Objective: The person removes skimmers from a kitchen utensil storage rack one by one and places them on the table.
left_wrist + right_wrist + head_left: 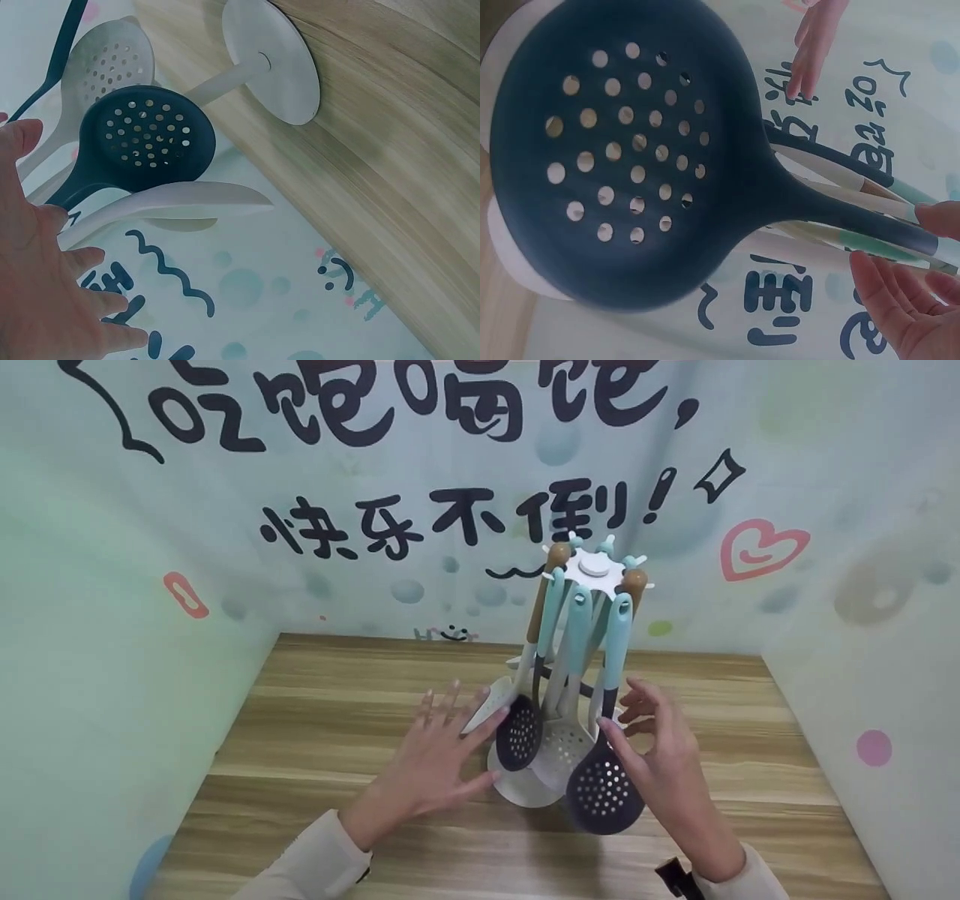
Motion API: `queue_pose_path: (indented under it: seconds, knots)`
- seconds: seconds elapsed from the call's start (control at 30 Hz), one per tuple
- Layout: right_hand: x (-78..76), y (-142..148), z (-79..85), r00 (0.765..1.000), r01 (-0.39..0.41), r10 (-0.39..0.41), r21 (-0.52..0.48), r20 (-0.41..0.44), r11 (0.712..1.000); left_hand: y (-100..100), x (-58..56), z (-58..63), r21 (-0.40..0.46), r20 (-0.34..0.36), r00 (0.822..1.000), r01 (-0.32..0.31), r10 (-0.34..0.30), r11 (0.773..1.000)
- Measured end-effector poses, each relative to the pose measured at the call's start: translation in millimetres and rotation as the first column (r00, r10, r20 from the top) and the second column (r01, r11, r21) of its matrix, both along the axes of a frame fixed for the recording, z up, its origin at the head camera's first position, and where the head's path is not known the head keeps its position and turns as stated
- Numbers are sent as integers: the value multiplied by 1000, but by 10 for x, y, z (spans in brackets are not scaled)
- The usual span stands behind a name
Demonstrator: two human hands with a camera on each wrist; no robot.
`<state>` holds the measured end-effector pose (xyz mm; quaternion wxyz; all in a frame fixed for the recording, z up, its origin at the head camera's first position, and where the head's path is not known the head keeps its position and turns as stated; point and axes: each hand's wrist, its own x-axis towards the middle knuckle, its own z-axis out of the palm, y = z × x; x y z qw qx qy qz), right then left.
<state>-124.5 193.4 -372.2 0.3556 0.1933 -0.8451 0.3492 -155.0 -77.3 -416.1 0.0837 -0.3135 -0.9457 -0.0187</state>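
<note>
A white utensil stand point(595, 566) with a round base point(274, 64) carries several kitchen tools with mint or brown handles. A large dark skimmer point(604, 791) hangs at its front right; a smaller dark slotted spoon point(519, 733) hangs at the left, with a pale slotted turner or ladle point(564, 746) between. My left hand point(442, 757) is spread beside the small slotted spoon, fingers straight; whether it touches cannot be told. My right hand point(667, 750) is around the large skimmer's handle, thumb on one side near its neck, fingers loosely bent on the other, with a gap.
The stand rests on a wood-grain table point(337, 690). A pale printed cloth backdrop point(420, 592) rises behind the table, and pale walls point(862, 660) flank it on both sides.
</note>
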Motion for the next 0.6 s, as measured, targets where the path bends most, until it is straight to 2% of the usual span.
queue_pose_path:
  seconds: [0.13, 0.27, 0.4, 0.6]
  knots:
    - [-11, -35, 3, 1000, 16, -16, 18, -20, 1000, -9, -8, 4, 2, 11, 1000, 1, -1, 1000]
    - [-25, -50, -8, 998, 18, -16, 26, -55, 999, -13, -17, -5, 12, -7, 1000, 7, -7, 1000]
    - [-36, -60, -20, 998, 20, -18, 26, -53, 999, -21, -24, -25, 37, -13, 1000, 12, -12, 999]
    - [-58, -62, -54, 996, 25, -22, 32, -84, 999, 0, -20, -39, 47, 5, 1000, 15, -15, 999]
